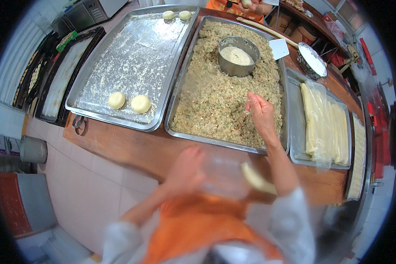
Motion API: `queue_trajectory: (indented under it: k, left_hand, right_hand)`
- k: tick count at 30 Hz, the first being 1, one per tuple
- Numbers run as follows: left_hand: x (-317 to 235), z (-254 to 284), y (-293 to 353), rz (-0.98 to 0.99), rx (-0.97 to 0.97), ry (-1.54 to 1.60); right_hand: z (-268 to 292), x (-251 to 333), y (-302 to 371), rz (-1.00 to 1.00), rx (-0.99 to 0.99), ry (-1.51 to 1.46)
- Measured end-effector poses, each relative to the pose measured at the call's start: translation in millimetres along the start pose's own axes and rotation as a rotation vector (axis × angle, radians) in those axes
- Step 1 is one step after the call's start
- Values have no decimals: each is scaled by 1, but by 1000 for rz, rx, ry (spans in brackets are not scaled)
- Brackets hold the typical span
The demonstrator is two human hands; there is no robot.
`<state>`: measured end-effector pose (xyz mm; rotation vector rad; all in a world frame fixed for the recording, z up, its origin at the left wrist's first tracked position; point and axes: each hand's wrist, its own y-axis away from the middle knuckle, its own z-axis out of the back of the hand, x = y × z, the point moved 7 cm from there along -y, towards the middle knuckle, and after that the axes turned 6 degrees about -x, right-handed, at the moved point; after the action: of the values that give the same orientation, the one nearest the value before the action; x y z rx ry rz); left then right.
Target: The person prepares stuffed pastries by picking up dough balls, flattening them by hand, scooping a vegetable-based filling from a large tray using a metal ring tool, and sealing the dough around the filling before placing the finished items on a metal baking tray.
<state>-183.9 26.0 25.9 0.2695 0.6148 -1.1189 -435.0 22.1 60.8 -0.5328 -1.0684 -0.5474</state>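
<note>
My right hand [260,114] hangs over the crumbly filling [215,105] in the middle tray, its fingers curled closed; whatever they hold, if anything, is hidden. My left hand [185,169] is smeared by motion at the table's near edge, so its fingers cannot be read. Under my right forearm a pale strip of dough [256,179] lies on the wood, partly blurred. A round metal tin [237,68] of whitish crumbs or seeds sits on the filling. On the left tray [127,48], dusted with pale bits, rest two dough balls [141,104] near the front and two at the far end.
A white scraper [278,49] and a rolling pin [268,30] lie past the filling. To the right are a bowl of white powder [311,59] and a tray of dough slabs [323,125] under plastic. Ring cutters [79,125] sit front left. Another person's hands [253,6] hold dough opposite.
</note>
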Motion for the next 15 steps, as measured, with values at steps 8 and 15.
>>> queue_trajectory:
  k: [8, 15]
  left_hand:
    - [16, -2, 13, 116, 150, -85]
    - [30, 16, 6, 177, 234, 573]
  right_hand:
    - [-9, 0, 2, 98, -15, 127]
    - [-9, -5, 17, -415, 216, -477]
